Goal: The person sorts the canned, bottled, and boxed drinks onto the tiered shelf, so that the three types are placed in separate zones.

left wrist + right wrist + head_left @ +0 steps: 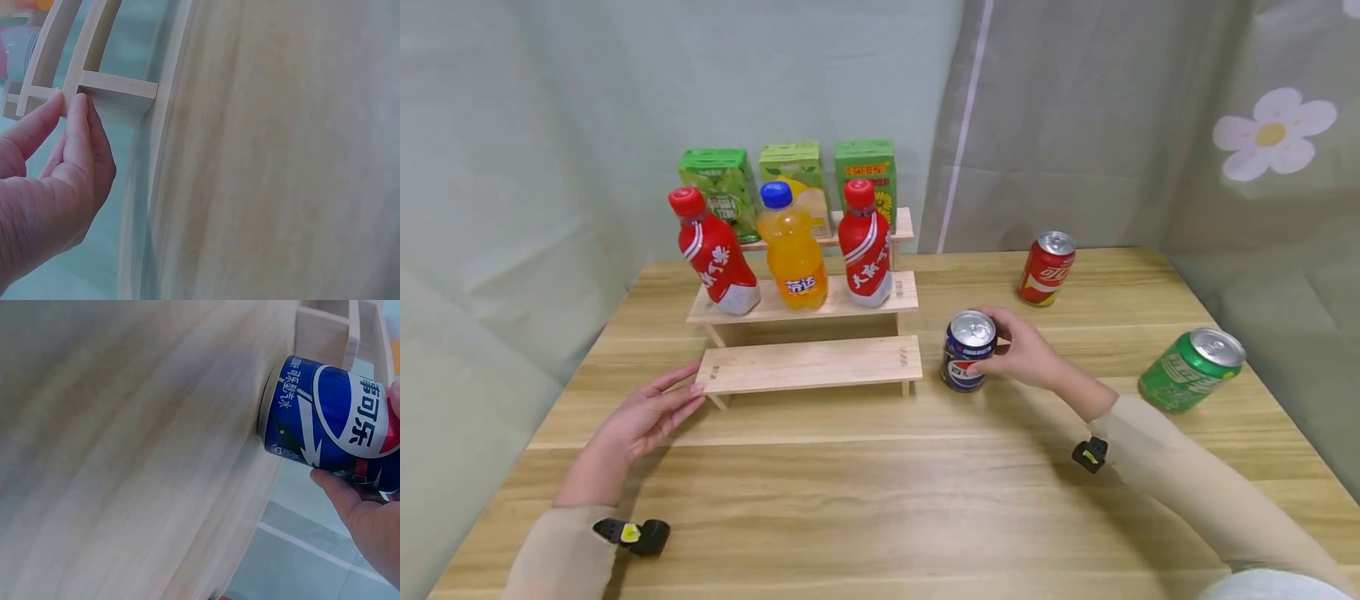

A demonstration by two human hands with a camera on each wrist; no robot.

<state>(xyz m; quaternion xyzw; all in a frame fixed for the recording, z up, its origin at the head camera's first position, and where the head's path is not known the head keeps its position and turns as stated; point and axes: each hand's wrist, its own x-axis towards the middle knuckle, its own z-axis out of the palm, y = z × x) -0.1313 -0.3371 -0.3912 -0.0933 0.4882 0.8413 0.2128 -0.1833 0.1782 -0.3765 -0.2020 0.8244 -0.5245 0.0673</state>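
My right hand [1018, 350] grips a dark blue soda can [968, 354] around its side, thumb in front. The can stands upright just right of the wooden step shelf's lowest tier [812, 365], its base close to the tabletop. In the right wrist view its blue label [337, 419] shows, with the fingers partly out of frame. At the other end of that tier, my left hand [643, 417] pinches the left edge of the board. The left wrist view shows the thumb and fingertips of the left hand [62, 169] at the board's end. The lowest tier bears nothing.
Two red bottles [867, 250] [718, 262] and an orange soda bottle [796, 254] stand on the middle tier. Behind them, green drink cartons [867, 158] line the top tier. A red can [1047, 271] stands back right; a green can [1191, 371] stands far right.
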